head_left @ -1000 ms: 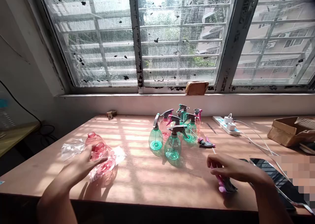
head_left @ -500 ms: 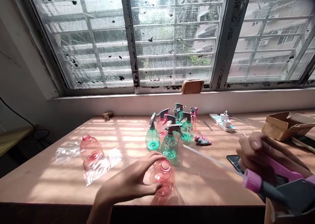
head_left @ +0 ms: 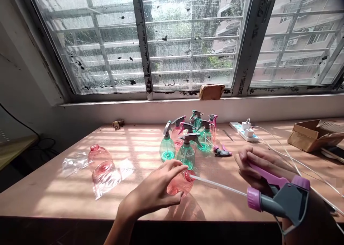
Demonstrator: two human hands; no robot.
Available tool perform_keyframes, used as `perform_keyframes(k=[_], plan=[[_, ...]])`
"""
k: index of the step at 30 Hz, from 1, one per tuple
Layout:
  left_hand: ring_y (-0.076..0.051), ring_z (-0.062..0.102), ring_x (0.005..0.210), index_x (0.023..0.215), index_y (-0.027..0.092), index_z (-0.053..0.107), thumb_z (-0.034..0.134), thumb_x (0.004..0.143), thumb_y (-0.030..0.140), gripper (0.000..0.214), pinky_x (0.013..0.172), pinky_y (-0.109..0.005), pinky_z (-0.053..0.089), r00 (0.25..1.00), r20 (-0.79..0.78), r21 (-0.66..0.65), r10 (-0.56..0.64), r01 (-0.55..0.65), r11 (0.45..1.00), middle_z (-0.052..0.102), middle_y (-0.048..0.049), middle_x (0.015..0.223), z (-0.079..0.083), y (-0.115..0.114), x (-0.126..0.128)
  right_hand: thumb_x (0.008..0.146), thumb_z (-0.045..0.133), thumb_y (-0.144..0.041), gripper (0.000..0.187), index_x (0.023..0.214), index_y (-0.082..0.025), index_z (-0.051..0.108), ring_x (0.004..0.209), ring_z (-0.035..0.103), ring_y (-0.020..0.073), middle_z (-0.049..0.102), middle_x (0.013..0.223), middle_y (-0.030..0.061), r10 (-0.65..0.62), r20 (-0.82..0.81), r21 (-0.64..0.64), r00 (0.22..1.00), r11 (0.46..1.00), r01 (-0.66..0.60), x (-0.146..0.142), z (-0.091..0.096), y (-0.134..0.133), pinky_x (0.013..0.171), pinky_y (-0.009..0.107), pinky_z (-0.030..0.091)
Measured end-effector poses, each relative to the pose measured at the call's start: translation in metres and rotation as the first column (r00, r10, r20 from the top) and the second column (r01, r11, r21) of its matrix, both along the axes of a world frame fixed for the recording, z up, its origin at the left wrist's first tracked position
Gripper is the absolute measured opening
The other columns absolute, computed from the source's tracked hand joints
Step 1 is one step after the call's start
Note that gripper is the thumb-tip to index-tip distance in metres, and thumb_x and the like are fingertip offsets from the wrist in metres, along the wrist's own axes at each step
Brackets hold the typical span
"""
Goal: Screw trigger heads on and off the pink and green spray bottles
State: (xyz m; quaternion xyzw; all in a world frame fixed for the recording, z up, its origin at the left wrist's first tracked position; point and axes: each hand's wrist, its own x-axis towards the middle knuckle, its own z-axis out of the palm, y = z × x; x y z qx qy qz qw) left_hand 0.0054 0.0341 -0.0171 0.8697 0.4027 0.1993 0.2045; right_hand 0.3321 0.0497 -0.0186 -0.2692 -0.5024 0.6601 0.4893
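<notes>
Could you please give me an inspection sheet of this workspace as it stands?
Surface: wooden table, sunlit in stripes.
Job's things: pink bottle tilted; spray head, its tube tip at the bottle's mouth.
Clutter: finished sprayers, two bare bottles, bags, loose head, box.
Grippers: left hand holds the bottle; right hand holds the spray head.
Cables: power strip, white leads.
Surroundings: barred window, wall.

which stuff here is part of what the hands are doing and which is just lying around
In hand:
left hand, pink bottle, right hand, spray head, dip tube

Lying about:
assembled spray bottles, spare pink bottles, loose trigger, power strip, cardboard box
</notes>
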Motion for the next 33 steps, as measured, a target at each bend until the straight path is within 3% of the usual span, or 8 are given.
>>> perform_keyframes(k=[3,6,10,15,22,26,30,33], plan=[[-0.03,0.06,0.131,0.15,0.03,0.058,0.078,0.093,0.026,0.061,0.111,-0.038,0.052,1.0,0.006,0.019,0.016,-0.016,1.0,0.059,-0.0094,0.141,0.003,-0.003,0.0,0.094,0.076,-0.047,0.025,0.088,-0.024,0.068,0.045,0.02,0.0066,0.045,0.062,-0.0061,0.022,-0.024,-0.008,0.999,1.0,-0.022,0.005,-0.005,0.004,0.04,0.019,0.031],[-0.03,0.056,0.135,0.151,0.034,0.057,0.082,0.09,0.025,0.067,0.115,-0.038,0.05,0.999,-0.002,0.031,-0.044,0.044,0.999,0.058,-0.0084,0.14,0.002,-0.009,0.006,0.095,0.076,-0.047,0.025,0.091,-0.023,0.07,0.047,0.024,0.0074,0.047,0.064,-0.0054,0.123,-0.033,-0.019,0.992,0.992,-0.124,0.0,-0.008,0.012,0.042,0.018,0.03],[-0.028,0.06,0.133,0.152,0.038,0.057,0.084,0.087,0.024,0.071,0.117,-0.035,0.049,0.997,0.035,0.01,-0.075,0.075,0.997,0.055,-0.0067,0.146,0.002,-0.018,0.019,0.096,0.077,-0.044,0.024,0.093,-0.021,0.069,0.05,0.025,0.0072,0.047,0.066,-0.0055,0.199,-0.065,-0.036,0.978,0.979,-0.201,-0.029,-0.015,0.022,0.044,0.018,0.024],[-0.023,0.067,0.122,0.151,0.041,0.057,0.082,0.083,0.014,0.077,0.108,-0.028,0.053,0.994,0.06,-0.011,-0.088,0.089,0.996,0.057,-0.0035,0.14,0.008,-0.025,0.029,0.095,0.077,-0.046,0.027,0.094,-0.021,0.066,0.052,0.029,0.008,0.046,0.067,-0.0054,0.267,-0.091,-0.074,0.959,0.959,-0.274,-0.063,-0.026,0.028,0.048,0.019,0.029],[-0.024,0.065,0.126,0.158,0.043,0.049,0.081,0.086,0.014,0.084,0.109,-0.028,0.05,0.989,0.052,0.0,-0.141,0.141,0.99,0.06,-0.0026,0.143,0.01,-0.022,0.024,0.095,0.074,-0.045,0.021,0.087,-0.027,0.068,0.055,0.032,0.0144,0.039,0.065,-0.0047,0.136,0.014,-0.021,0.991,0.99,-0.136,-0.077,-0.029,0.028,0.048,0.025,0.03],[-0.028,0.063,0.131,0.161,0.043,0.044,0.078,0.087,0.015,0.087,0.111,-0.033,0.049,0.99,0.055,0.019,-0.131,0.13,0.991,0.063,-0.0009,0.148,0.01,-0.023,0.025,0.093,0.075,-0.05,0.025,0.089,-0.026,0.068,0.056,0.031,0.0138,0.043,0.067,-0.0035,0.016,-0.064,-0.009,0.998,1.0,-0.016,-0.084,-0.03,0.025,0.048,0.024,0.029],[-0.028,0.064,0.129,0.16,0.043,0.048,0.071,0.087,0.012,0.082,0.113,-0.035,0.049,0.97,0.144,0.019,-0.195,0.194,0.981,0.063,-0.0007,0.15,0.012,-0.022,0.022,0.092,0.074,-0.059,0.038,0.089,-0.021,0.068,0.056,0.033,0.0111,0.047,0.064,-0.0042,-0.044,-0.047,0.051,0.998,0.998,0.047,-0.087,-0.023,0.016,0.051,0.021,0.03],[-0.029,0.062,0.136,0.161,0.039,0.047,0.068,0.095,0.021,0.071,0.116,-0.036,0.048,0.928,0.269,-0.037,-0.258,0.277,0.96,0.063,-0.0022,0.152,0.01,-0.018,0.013,0.098,0.063,-0.065,0.044,0.104,-0.022,0.072,0.054,0.041,0.0115,0.055,0.067,-0.0025,-0.052,-0.021,0.109,0.998,0.993,0.054,-0.084,-0.018,0.009,0.052,0.022,0.037]])
